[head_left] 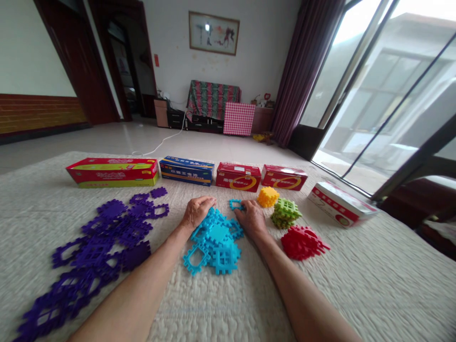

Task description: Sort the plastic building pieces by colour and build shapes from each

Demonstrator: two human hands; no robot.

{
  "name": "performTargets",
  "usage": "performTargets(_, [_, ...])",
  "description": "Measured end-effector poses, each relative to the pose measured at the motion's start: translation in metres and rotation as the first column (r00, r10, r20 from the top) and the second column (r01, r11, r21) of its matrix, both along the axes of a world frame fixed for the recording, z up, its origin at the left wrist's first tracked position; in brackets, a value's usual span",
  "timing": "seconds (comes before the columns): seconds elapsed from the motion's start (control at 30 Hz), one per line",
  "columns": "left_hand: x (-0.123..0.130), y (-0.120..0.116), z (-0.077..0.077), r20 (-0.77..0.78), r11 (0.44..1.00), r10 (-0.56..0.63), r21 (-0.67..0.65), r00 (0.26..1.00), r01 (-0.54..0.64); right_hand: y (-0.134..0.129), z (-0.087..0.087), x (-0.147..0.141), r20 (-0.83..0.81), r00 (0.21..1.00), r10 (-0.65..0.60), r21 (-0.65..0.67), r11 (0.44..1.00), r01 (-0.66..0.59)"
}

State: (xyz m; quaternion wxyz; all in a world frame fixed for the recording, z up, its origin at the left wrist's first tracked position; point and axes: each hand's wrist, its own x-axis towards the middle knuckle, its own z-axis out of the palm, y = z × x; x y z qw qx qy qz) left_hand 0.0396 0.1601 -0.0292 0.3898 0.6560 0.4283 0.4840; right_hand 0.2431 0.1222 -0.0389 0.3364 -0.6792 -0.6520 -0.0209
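A heap of light-blue plastic interlocking tiles [218, 233] lies on the pale quilted cover between my two arms. Some tiles are solid, others have open or window-like centres. My left hand [199, 211] rests at the heap's upper left edge, fingers bent and held together; whatever is under them is hidden. On the far right side of the heap, my right hand [251, 217] is curled down, its fingertips at a loose light-blue frame tile [235, 204]. To the left spreads a large scatter of purple interlocking tiles [107, 232].
Yellow tiles [268, 196], green tiles [285, 213] and red tiles [302, 243] sit in piles on the right. Behind stand a red-and-green box [113, 172], a blue box [186, 171] and two red boxes [238, 177]. A white-and-red box [342, 204] is far right.
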Motion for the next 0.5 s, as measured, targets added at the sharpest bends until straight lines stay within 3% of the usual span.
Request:
performTargets(0.2, [0.0, 0.002, -0.002, 0.085, 0.999, -0.012, -0.03, 0.996, 0.014, 0.0, -0.001, -0.002, -0.018, 1.0, -0.01, 0.006, 1.0, 0.01])
performTargets(0.33, [-0.001, 0.001, 0.0, 0.206, 0.997, 0.016, -0.084, 0.978, 0.001, -0.004, 0.004, -0.002, -0.168, 0.985, 0.029, 0.076, 0.997, -0.017])
performTargets(0.5, [-0.002, 0.001, 0.002, 0.349, 0.988, 0.082, -0.152, 0.933, -0.03, -0.025, 0.015, -0.007, -0.307, 0.949, 0.066, 0.056, 0.997, -0.051])
